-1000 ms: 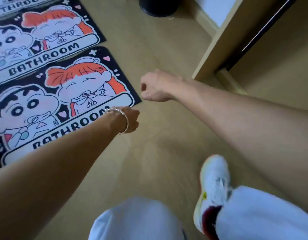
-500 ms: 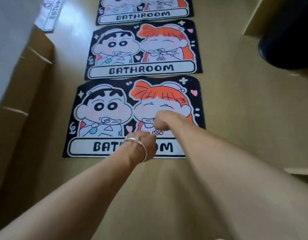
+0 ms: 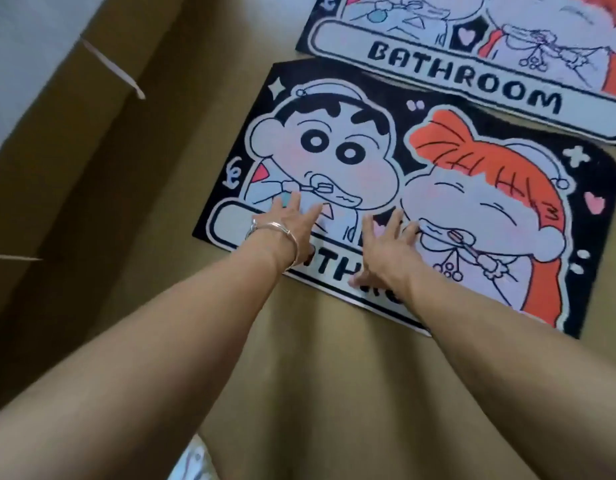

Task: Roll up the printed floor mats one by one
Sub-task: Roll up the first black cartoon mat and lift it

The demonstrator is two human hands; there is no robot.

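Floor mat (image 3: 337, 147) nearest the person lies flat and unrolled on the floor (image 3: 334, 393), with both hands near its front edge. Left hand (image 3: 294, 221) — fingers straight and spread — presses on the print; a silver bracelet (image 3: 275, 233) circles its wrist. Right hand (image 3: 386, 247), likewise flat and spread, rests just beside it (covering part of the lettering). A second mat (image 3: 473, 74) lies just beyond; a cardboard box (image 3: 74, 174) stands at left.

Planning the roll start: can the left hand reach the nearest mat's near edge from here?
Probably yes: the left hand lies flat on the nearest mat, its wrist crossing that edge; only the right hand shares it.
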